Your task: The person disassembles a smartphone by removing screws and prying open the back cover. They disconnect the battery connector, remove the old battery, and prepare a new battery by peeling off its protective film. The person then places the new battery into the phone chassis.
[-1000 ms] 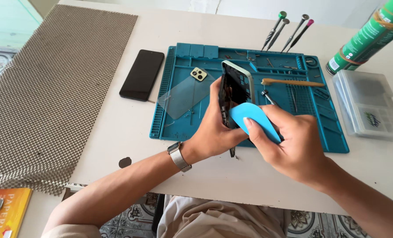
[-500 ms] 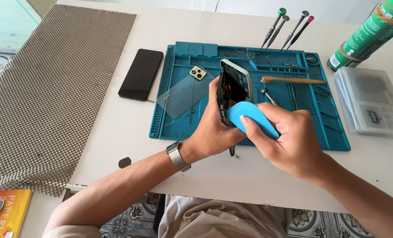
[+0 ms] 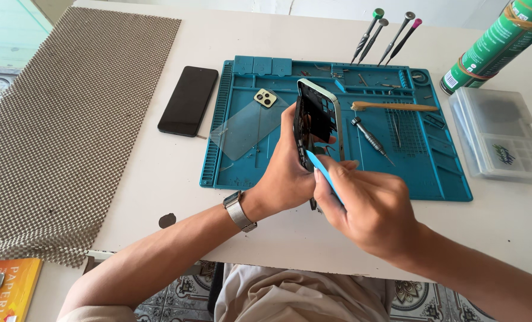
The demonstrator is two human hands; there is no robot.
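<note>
The left hand (image 3: 290, 173) holds an opened phone (image 3: 315, 122) upright on its edge above the blue mat (image 3: 439, 173), near the counter's front edge. The right hand (image 3: 373, 209) pinches a blue pick (image 3: 322, 173), its tip wedged at the phone's lower seam. The seam looks partly pried; most of the edge remains. Half a second ago the pick showed broad; now it is edge-on, deeper.

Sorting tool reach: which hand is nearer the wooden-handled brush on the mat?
Right. The right hand lies below the brush; the left hand, holding the phone frame, sits farther left.
</note>
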